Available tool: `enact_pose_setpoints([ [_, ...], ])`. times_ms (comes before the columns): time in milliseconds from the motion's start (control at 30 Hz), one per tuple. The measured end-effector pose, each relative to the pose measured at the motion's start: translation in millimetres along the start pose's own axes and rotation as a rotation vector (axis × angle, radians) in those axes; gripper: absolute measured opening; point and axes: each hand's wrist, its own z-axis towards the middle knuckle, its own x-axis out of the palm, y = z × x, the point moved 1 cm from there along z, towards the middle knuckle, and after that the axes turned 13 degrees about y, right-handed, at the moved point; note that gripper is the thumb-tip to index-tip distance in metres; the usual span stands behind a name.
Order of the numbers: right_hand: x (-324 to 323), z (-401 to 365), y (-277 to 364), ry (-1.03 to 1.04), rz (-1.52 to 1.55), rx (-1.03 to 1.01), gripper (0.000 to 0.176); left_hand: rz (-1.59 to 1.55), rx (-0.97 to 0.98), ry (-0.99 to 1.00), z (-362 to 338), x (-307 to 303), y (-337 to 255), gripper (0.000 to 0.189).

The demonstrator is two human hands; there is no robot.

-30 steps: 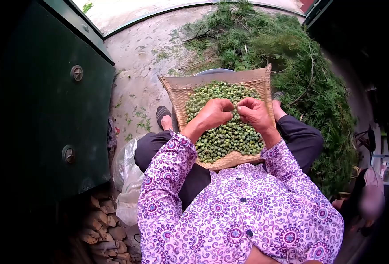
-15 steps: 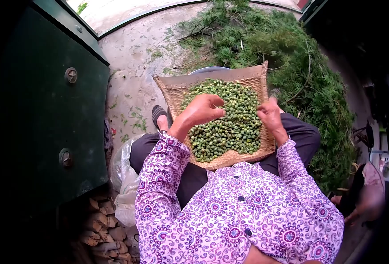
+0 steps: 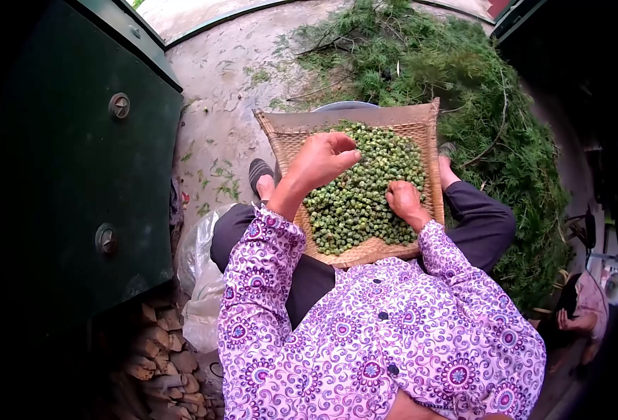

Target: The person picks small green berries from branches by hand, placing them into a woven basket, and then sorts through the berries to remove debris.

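Note:
A woven tray (image 3: 286,148) rests across my lap, holding a broad heap of small green round cones or berries (image 3: 354,210). Above the upper left of the heap is my left hand (image 3: 325,160), its thumb and fingers curled toward each other; anything between the fingertips is too small to make out. My right hand (image 3: 404,198) touches the heap at its right side, fingers bent down into the green pieces, and what it pinches is hidden.
Cut green branches (image 3: 491,126) cover the floor ahead and right. A dark green metal door (image 3: 78,168) stands left, with chopped wood (image 3: 162,350) and a plastic bag (image 3: 204,301) beside it. Behind the tray shows a basin rim (image 3: 347,106). Another person (image 3: 585,308) is at the far right.
My right hand has moved left and down from the tray's right edge onto the heap. My left hand has shifted slightly upward, still curled. The view has shifted a little.

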Motion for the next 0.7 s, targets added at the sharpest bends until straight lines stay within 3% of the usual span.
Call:
enact_pose_setpoints([
  [167, -2, 1, -19, 0.020, 0.262, 0.086, 0.017, 0.075, -0.010, 0.030, 2, 8, 2, 0.030],
  [267, -37, -12, 6, 0.227, 0.940, 0.144, 0.019, 0.135, -0.053, 0.122, 7, 22, 10, 0.034],
  [367, -63, -18, 43, 0.296, 1.201, 0.006, 0.015, 0.109, -0.057, 0.233, 9, 46, 22, 0.040],
  [433, -74, -21, 62, 0.286, 1.225, -0.037, 0.014, -0.043, -0.008, 0.277, 11, 55, 26, 0.035],
  [500, -77, -22, 70, 0.324, 1.281, -0.064, 0.014, -0.274, -0.139, 0.389, 12, 57, 28, 0.027],
  [567, -80, -23, 70, 0.317, 1.246, -0.052, 0.013, -0.235, -0.140, 0.386, 9, 55, 25, 0.022],
  [633, -89, -28, 71, 0.028, 0.536, -0.278, 0.010, -0.198, -0.141, 0.383, 6, 53, 23, 0.018],
  [700, -104, -29, 59, -0.213, 0.031, -0.292, 0.006, 0.182, -0.101, 0.522, 1, 51, 23, 0.016],
])
